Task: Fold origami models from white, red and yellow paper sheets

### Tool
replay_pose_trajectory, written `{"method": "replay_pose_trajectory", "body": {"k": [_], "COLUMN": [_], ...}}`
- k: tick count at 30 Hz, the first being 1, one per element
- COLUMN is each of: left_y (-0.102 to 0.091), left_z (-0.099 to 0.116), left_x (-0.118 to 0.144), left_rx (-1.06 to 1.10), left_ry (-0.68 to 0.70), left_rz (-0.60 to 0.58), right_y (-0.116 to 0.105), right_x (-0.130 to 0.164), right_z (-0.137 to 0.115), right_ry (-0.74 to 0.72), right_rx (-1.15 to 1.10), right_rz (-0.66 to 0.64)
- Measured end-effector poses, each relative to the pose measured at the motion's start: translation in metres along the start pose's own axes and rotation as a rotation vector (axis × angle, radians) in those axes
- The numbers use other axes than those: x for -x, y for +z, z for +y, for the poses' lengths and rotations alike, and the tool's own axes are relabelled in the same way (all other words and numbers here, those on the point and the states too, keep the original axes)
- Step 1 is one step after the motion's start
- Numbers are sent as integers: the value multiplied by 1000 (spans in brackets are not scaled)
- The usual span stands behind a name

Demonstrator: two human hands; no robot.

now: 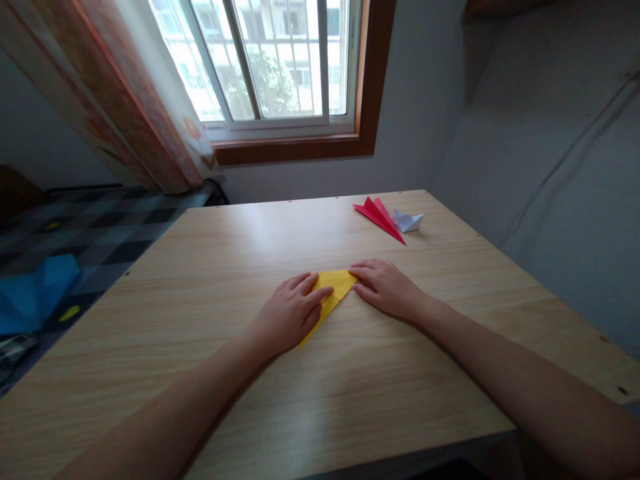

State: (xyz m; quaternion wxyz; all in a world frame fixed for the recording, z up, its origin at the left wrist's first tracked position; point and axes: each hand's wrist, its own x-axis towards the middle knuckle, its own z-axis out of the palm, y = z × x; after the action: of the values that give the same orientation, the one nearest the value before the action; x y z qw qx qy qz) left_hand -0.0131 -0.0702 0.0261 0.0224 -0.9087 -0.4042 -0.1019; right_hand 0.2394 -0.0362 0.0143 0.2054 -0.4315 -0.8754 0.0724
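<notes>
The left hand (290, 312) lies palm down on the folded yellow paper (334, 288), fingers flat and close together, pressing the sheet against the wooden table (210, 280) rather than gripping it; its fingertips reach the middle of the paper and the palm covers the lower left part, with a narrow yellow point showing just below the hand. The right hand (385, 287) is flat too, fingers stretched leftward, its fingertips resting on the paper's right edge, holding nothing closed in its grasp. The yellow paper sits near the middle of the table, between the two hands, folded into a long triangular shape. Farther back on the right, well apart from the hands, a red folded paper (379, 217) lies with a small white folded paper (409, 221) touching it. Beyond the table stands a window (270, 60) with a patterned curtain (145, 100) to its left
</notes>
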Motion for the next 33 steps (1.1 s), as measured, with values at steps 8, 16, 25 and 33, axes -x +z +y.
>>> {"method": "replay_pose_trajectory", "body": {"k": [8,16,25,33], "left_y": [-2,-2,-1,-1], "left_z": [1,3,2,2], "left_x": [-1,-1,-1,-1], "left_rx": [-19,-8,4,21], "left_ry": [6,-9,-9,-6], "left_rz": [-11,-18,-2,3], "right_y": [-1,-5,-5,-7], "right_x": [0,-2,0,0], "right_z": [-1,3,1,-2], "right_ry": [25,113,154,232], "right_rx": [18,34,91,122], "right_rz": [-21,42,31,-2]}}
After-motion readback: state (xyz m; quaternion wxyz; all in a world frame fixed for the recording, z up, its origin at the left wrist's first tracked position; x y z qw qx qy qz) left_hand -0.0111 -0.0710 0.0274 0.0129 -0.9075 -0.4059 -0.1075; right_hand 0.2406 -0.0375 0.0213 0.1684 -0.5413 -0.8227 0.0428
